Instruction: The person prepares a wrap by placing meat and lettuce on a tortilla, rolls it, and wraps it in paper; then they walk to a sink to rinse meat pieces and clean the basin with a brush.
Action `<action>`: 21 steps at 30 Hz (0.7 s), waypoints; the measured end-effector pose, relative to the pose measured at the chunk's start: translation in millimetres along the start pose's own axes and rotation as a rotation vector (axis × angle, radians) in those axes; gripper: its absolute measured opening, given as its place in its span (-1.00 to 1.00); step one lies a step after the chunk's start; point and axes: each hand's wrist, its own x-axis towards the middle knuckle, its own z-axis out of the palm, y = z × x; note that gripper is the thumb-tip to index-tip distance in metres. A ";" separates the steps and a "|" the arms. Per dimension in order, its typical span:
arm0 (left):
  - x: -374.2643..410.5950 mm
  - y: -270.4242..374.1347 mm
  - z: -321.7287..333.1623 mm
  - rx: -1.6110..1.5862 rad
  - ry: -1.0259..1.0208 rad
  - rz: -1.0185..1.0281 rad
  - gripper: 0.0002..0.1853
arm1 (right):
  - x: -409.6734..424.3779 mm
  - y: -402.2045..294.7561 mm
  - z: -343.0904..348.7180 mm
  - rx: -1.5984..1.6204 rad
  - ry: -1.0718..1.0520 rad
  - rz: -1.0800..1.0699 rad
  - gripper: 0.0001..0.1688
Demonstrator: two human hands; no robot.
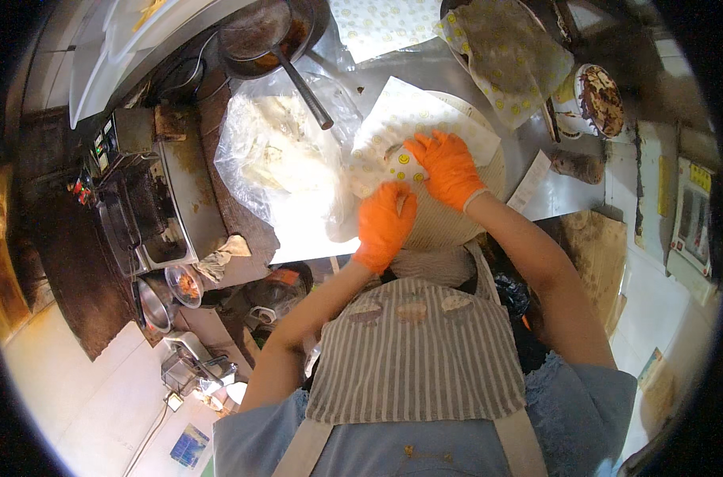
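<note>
A sheet of white greaseproof paper (424, 116) with yellow smiley prints lies on a round ribbed board (448, 223). Its near part is folded over, and something darker peeks out at the fold. My right hand (449, 170), in an orange glove, grips the fold's right side with curled fingers. At the fold's near edge my left hand (386, 226), gloved the same way, pinches the paper between thumb and fingers. What is wrapped inside is mostly hidden. Left of the paper sits a clear plastic bag (242, 143) of pale flat pieces, washed out by bright light.
A frying pan (251, 36) lies at the back left, its handle (305, 89) reaching over the bag. More printed paper (391, 27) lies behind; another sheet (510, 65) covers a container. A stained tub (597, 101) stands at the right. A metal appliance (188, 191) is at the left.
</note>
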 end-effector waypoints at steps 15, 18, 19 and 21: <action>69.2 -24.4 21.2 0.359 0.146 0.428 -0.31 | 1.7 -2.4 1.1 0.196 -0.053 0.152 -0.26; 72.1 -10.4 13.6 0.553 0.057 0.447 -0.09 | -4.0 2.2 8.2 0.271 0.215 0.093 -0.28; 75.1 -9.7 13.8 0.543 0.017 0.394 -0.08 | -7.1 2.2 6.1 0.312 0.277 0.095 -0.29; 82.9 -11.1 15.6 0.520 -0.068 0.295 -0.06 | -17.3 -1.7 2.4 0.389 0.402 0.106 -0.31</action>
